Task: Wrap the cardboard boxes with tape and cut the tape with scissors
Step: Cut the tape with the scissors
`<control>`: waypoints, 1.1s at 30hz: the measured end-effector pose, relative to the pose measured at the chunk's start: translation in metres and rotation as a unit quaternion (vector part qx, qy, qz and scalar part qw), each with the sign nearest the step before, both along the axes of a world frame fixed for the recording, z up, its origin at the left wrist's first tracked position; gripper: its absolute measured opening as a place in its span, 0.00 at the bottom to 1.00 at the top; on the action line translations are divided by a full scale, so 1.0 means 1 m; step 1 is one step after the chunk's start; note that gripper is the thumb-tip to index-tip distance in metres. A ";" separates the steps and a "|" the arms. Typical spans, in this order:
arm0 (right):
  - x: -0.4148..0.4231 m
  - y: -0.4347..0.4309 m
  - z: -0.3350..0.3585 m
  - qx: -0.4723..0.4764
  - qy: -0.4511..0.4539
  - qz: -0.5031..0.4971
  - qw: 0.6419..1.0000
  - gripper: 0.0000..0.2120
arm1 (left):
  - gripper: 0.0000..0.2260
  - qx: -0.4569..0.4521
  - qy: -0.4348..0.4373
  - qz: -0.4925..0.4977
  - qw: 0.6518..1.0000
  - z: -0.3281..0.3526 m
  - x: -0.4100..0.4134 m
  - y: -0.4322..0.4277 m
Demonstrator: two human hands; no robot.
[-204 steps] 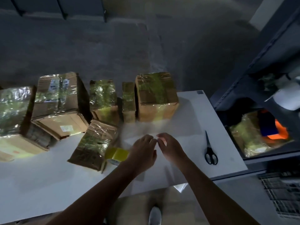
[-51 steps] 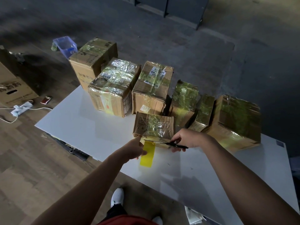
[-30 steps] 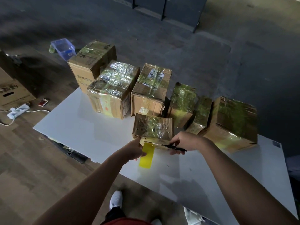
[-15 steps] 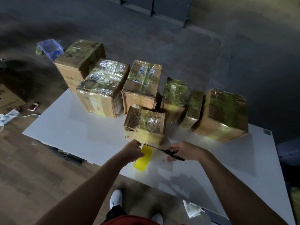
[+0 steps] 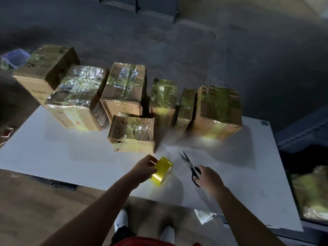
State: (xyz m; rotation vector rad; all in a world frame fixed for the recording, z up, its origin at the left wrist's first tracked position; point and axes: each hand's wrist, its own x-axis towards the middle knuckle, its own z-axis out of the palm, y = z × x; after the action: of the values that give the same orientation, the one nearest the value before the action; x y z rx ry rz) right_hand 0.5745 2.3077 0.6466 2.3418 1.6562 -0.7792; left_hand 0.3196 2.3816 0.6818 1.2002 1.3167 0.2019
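Several tape-wrapped cardboard boxes stand in a row along the far side of the white table [image 5: 53, 153]. A smaller wrapped box [image 5: 132, 133] sits in front of the row, nearest my hands. My left hand [image 5: 142, 168] grips a yellow tape roll [image 5: 162, 170] just above the table, below that small box. To its right, my right hand [image 5: 208, 178] holds black-handled scissors [image 5: 189, 165] by the handles, blades open and pointing away to the upper left.
A large wrapped box [image 5: 218, 110] stands at the right end of the row. A blue plastic bin [image 5: 13, 56] sits on the floor at far left. A dark shelf unit [image 5: 305, 157] borders the table's right edge. My white shoes [image 5: 121, 219] show below.
The tape strip that ran from the small box to the roll is cut. My left hand pulled the roll back from the box, and my right hand drew the scissors away to the right.
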 end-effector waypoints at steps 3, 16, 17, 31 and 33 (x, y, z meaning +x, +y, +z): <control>-0.008 -0.011 -0.008 0.015 -0.053 0.018 0.998 0.18 | 0.12 -0.005 -0.011 -0.017 1.000 0.000 0.006 -0.007; -0.034 0.015 0.005 0.075 0.075 0.005 0.994 0.18 | 0.11 -0.095 -0.115 0.136 0.979 0.003 0.018 -0.010; -0.037 0.017 0.007 0.054 0.137 -0.024 0.989 0.19 | 0.10 -0.108 -0.130 0.149 0.974 0.003 0.020 -0.010; 0.035 -0.005 0.032 0.105 0.097 -0.191 0.971 0.09 | 0.16 -0.025 -0.005 0.102 0.994 0.008 0.091 -0.029; 0.051 -0.013 0.030 0.109 0.072 -0.244 0.961 0.14 | 0.13 0.063 0.048 0.039 0.996 0.014 0.098 -0.030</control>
State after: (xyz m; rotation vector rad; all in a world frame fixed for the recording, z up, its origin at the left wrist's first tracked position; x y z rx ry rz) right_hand 0.6258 2.2948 0.6771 2.9740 1.2701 -0.9039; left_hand 0.4171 2.3520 0.6958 1.2791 1.4544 0.2900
